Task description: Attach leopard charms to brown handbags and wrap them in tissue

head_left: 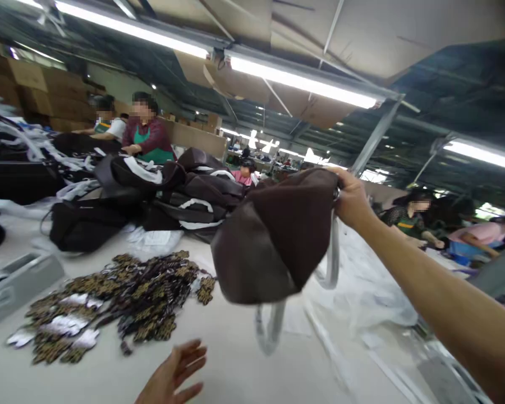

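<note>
The person's right hand (pixel 353 196) has its fingers clamped on the top of a dark brown bag (pixel 294 230), lifting it clear of the pale table (pixel 227 348), just right of the middle as I see it. Straps in whitish wrapping (pixel 271 331) dangle beneath. The left hand (pixel 177 373) hangs at the near edge with its fingers spread apart, gripping nothing, close to a heap of bronze-coloured flower-shaped pieces (pixel 151 286) on the left. Behind that heap, more dark bags (pixel 189 193) lie piled up. Clear plastic (pixel 366 286) spreads over the table's right side. At the far left, a co-worker in a green apron (pixel 149 134) stands beyond the pile.
</note>
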Tool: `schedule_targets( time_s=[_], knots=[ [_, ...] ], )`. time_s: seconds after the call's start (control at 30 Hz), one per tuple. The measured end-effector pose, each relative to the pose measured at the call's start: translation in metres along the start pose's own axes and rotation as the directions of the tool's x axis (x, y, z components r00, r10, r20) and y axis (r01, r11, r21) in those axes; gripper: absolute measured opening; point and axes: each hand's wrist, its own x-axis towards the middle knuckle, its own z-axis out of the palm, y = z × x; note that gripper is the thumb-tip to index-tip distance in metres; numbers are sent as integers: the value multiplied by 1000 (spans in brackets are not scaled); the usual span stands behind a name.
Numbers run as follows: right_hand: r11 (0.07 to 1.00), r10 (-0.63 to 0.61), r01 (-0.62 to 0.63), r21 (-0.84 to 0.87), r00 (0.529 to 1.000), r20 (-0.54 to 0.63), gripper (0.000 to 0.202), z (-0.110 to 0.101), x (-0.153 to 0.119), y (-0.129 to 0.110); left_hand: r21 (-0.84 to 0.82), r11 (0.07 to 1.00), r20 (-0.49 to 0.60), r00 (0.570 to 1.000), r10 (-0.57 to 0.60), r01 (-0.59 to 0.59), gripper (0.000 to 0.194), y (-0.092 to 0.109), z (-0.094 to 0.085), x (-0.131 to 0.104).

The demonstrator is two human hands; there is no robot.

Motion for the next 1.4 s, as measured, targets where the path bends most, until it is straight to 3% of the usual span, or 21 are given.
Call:
schedule_targets(
  time_s=[0.07, 0.13, 0.2, 0.3, 0.43, 0.57, 0.63, 0.7, 0.73, 0.8, 0.87, 0.9, 0.93, 0.97, 1.03, 1.1, 1.17, 1.3, 1.4],
  knots=[
    [997, 9, -16, 71, 995, 100, 19, 3, -48, -29, -270, 954, 204, 976, -72, 127, 71, 14, 13, -5],
    [994, -23, -3, 105, 969, 246, 16, 0, -99, -52, -357, 925, 229, 972, -50, 131, 60, 30, 20, -12],
    [991, -83, 31, 132, 909, 408, 21, -5, -151, -66, -384, 915, 205, 978, -48, 126, 50, 40, 18, -19],
    [989, -129, 58, 137, 794, 594, 43, -9, -231, -67, -413, 908, 115, 993, -22, 68, 35, 44, 3, -27],
    [999, 31, 1, -44, 693, 720, 56, -3, -324, -47, -388, 918, -92, 995, 45, -77, 67, 29, -26, -36],
    [963, 269, -183, -198, 648, 713, 55, -4, -374, -36, -186, 982, -196, 981, -4, -33, 68, 10, -61, -45],
    [933, 352, -297, -203, 641, 682, 56, -10, -379, -40, 106, 993, -251, 968, -14, 42, 66, 12, -76, -52],
    [863, 484, -456, -217, 621, 617, 44, -16, -377, -49, 484, 875, -331, 930, 158, 23, 63, 25, -80, -60],
    [802, 567, -551, -232, 578, 587, 35, -17, -376, -54, 637, 770, -335, 895, 294, -14, 60, 35, -77, -63],
    [625, 717, -733, -268, 403, 568, 27, -14, -377, -64, 806, 581, -245, 832, 497, -110, 50, 59, -57, -67],
    [435, 779, -852, -292, 193, 596, 37, -6, -383, -71, 837, 506, -80, 868, 491, -209, 40, 80, -23, -64],
    [365, 784, -884, -293, 122, 609, 39, 0, -387, -73, 843, 461, 46, 891, 452, -277, 36, 86, -4, -58],
    [316, 787, -905, -283, 83, 612, 40, 7, -391, -75, 846, 396, 196, 899, 393, -358, 35, 89, 16, -50],
    [289, 788, -920, -265, 71, 611, 40, 13, -395, -77, 836, 324, 346, 883, 317, -443, 34, 88, 36, -40],
    [270, 789, -938, -216, 88, 608, 41, 22, -400, -82, 786, 197, 579, 810, 97, -586, 38, 75, 71, -16],
    [252, 792, -952, -174, 100, 602, 45, 28, -404, -88, 733, 101, 680, 726, -106, -672, 48, 52, 96, 8],
    [219, 803, -962, -162, 83, 590, 53, 31, -411, -96, 706, 42, 697, 683, -218, -707, 54, 26, 110, 26],
    [50, 774, -995, -89, -17, 633, 69, 41, -433, -106, 708, 20, 691, 687, -225, -706, 43, -9, 117, 38],
    [-40, 787, -994, 104, 33, 616, 64, 54, -445, -107, 739, 9, 669, 731, -134, -674, 32, -13, 116, 30]
  ],
)
